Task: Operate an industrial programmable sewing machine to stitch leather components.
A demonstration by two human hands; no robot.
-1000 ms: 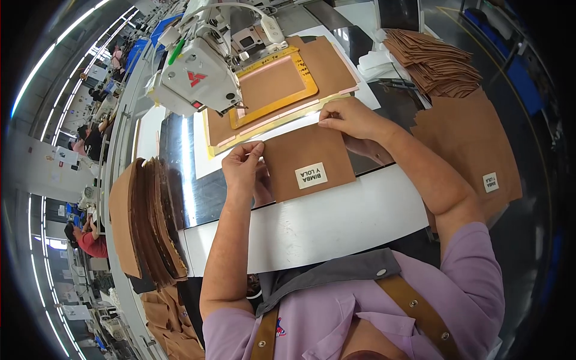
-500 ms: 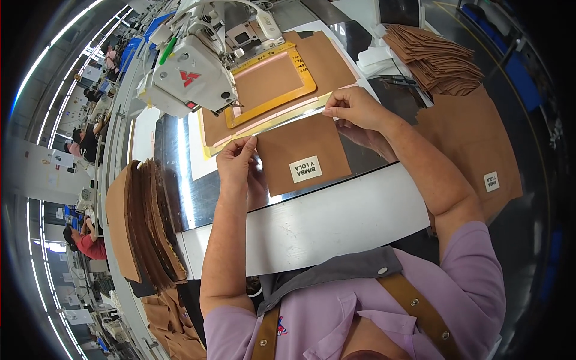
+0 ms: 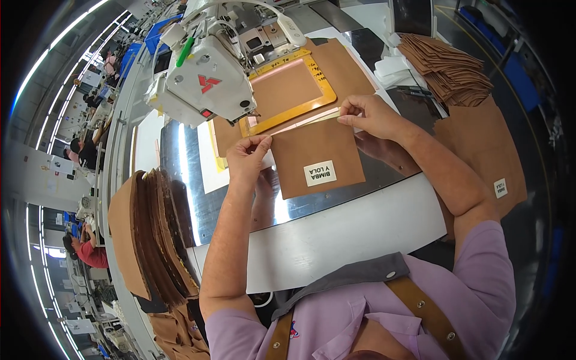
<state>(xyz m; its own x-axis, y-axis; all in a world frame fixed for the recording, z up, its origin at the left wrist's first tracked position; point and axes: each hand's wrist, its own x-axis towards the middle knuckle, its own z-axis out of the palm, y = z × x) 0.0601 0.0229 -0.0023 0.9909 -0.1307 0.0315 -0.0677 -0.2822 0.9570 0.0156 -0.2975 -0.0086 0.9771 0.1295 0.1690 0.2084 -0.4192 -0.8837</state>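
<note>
Pinched at its far corners between my two hands is a brown leather-like panel (image 3: 300,150) with a white printed label (image 3: 320,173) near its lower edge. Thumb and fingers of my left hand (image 3: 247,159) grip its left corner; my right hand (image 3: 375,119) grips the right one. Just beyond its far edge sits a yellow rectangular clamp frame (image 3: 324,99) over another brown panel (image 3: 348,60), beside the white sewing machine head (image 3: 207,90). The held panel hangs over a shiny metal plate (image 3: 384,159) and hides part of the yellow-edged strip.
A stack of thick brown pieces (image 3: 144,234) stands at my left. On the right are a pile of folded brown pieces (image 3: 453,69), a labelled brown panel (image 3: 480,138) and white cloth (image 3: 396,69). Dark hand tools (image 3: 414,91) lie near the pile. People work at distant machines.
The held panel has moved slightly away from me, closer to the yellow frame, covering more of the strip. Both hands keep their pinch. The whole view has shifted a little.
</note>
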